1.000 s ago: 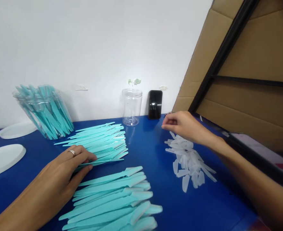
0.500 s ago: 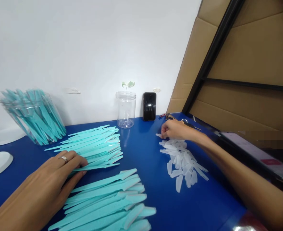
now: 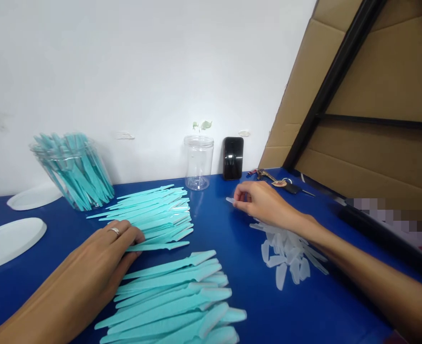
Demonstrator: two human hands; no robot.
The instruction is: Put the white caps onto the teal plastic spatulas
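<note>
My left hand [image 3: 103, 258], a ring on one finger, pinches the handle of a turquoise eyebrow razor [image 3: 171, 245], whose head points right. It is at the near edge of a pile of razors [image 3: 153, 205]. A second razor pile [image 3: 182, 306] lies closer to me, heads also to the right. Between the thumb and fingertips of my right hand [image 3: 259, 200] is a small translucent blade cap [image 3: 230, 199], held above the blue table. Below that hand lies a heap of similar caps [image 3: 286, 253], partly covered by the wrist and forearm.
A clear jar full of turquoise razors [image 3: 74, 172] stands at the left, near two white lids [image 3: 13, 241]. Against the wall are a clear empty jar [image 3: 199, 165] and a dark phone [image 3: 232, 158]. Keys [image 3: 291, 187] lie behind my right hand. Cardboard [image 3: 383, 157] borders the right side.
My right hand has lifted off the cap heap and moved slightly left, toward the razors, with one cap. The left hand keeps its hold. The whole view has shifted a little.
</note>
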